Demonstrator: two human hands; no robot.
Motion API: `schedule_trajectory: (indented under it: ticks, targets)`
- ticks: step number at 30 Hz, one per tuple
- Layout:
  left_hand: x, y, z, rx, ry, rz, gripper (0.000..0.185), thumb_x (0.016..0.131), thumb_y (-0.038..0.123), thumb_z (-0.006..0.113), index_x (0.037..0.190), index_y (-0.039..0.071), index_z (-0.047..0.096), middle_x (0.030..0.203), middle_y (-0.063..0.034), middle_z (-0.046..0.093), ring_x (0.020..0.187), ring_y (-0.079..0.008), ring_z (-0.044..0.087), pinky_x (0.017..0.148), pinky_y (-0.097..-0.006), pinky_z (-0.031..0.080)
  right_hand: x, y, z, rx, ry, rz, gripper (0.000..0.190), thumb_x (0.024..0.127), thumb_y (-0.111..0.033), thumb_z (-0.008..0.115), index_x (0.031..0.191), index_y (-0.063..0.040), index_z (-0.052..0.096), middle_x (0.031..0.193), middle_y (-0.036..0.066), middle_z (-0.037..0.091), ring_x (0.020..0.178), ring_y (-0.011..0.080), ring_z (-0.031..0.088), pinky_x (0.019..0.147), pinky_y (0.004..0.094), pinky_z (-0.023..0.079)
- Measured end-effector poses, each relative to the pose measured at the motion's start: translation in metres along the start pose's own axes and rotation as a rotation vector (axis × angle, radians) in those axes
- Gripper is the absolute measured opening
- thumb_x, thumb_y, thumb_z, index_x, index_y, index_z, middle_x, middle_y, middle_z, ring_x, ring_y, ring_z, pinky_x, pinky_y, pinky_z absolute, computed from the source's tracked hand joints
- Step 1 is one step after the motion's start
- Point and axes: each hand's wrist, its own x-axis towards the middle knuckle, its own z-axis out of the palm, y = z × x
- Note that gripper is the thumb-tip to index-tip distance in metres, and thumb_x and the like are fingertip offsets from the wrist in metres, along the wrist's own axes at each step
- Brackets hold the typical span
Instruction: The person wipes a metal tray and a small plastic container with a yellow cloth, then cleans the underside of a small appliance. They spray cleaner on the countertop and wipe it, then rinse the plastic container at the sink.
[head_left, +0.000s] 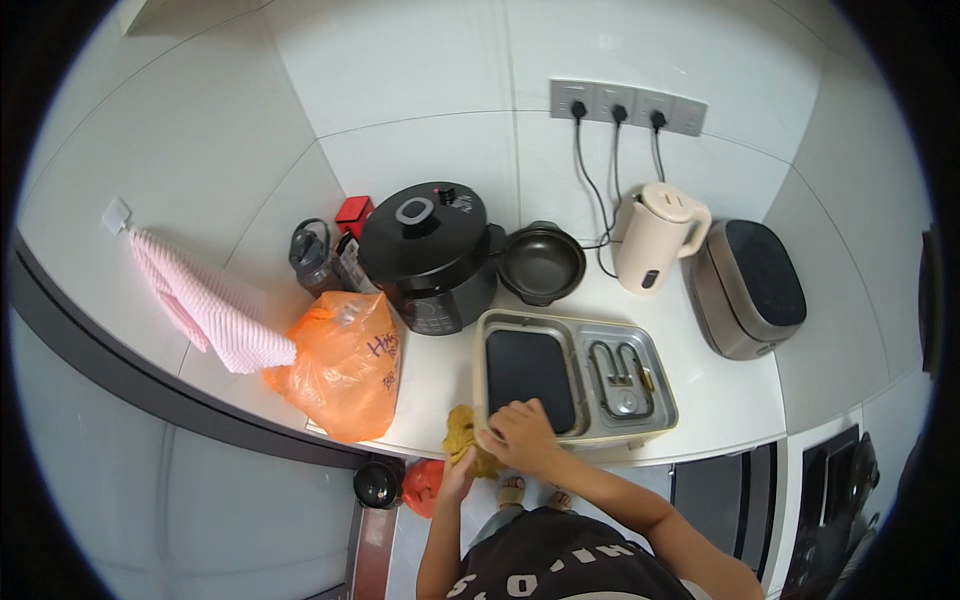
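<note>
A cream-rimmed electric multi-cooker (480, 375) lies on the counter before me, its front edge close to the counter's edge. A dark flat plate (529, 371) fills its left bay. In the right bay a bent heating element (594, 375) is exposed over a metal tray. My left hand (457, 474) grips a yellow cloth (459, 431) at the cooker's front left corner, and part of the cloth hangs below the counter's edge. Over that same corner is my right hand (523, 436), fingers bent above the plate and thumb by the rim; its fingertips' contact is unclear.
Behind the cooker stand a black electric pressure cooker (424, 240), a dark two-handled pan (541, 262), a cream kettle (656, 240) and a rice cooker (750, 289). An orange plastic bag (341, 367) sits left, near a hanging pink towel (214, 304). Cords run from wall sockets (628, 106).
</note>
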Motion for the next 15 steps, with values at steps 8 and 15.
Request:
schedule_trajectory:
  ticks: [8,15]
  targets:
    - [0.026,0.049,0.078,0.273,-0.437,-0.004,0.063,0.076,0.009,0.071,0.128,0.000,0.037,0.115,-0.0065,0.053,0.101,-0.0137,0.053,0.085,-0.0291,0.044,0.018,0.011,-0.094,0.095,0.047,0.146,0.030,0.071,-0.014,0.070,0.059,-0.009,0.043,0.055,0.003,0.039,0.052,0.0199,0.040,0.060,0.0320,0.027]
    - [0.053,0.058,0.139,0.107,-0.743,0.022,0.071,0.080,0.004,0.058,0.139,0.001,0.018,0.140,-0.0186,0.035,0.112,-0.0200,0.050,0.093,-0.0331,0.043,-0.012,0.040,-0.169,0.183,0.300,0.392,0.028,0.078,-0.022,0.064,0.060,-0.007,0.048,0.058,0.001,0.046,0.059,0.0156,0.040,0.069,0.0313,0.031]
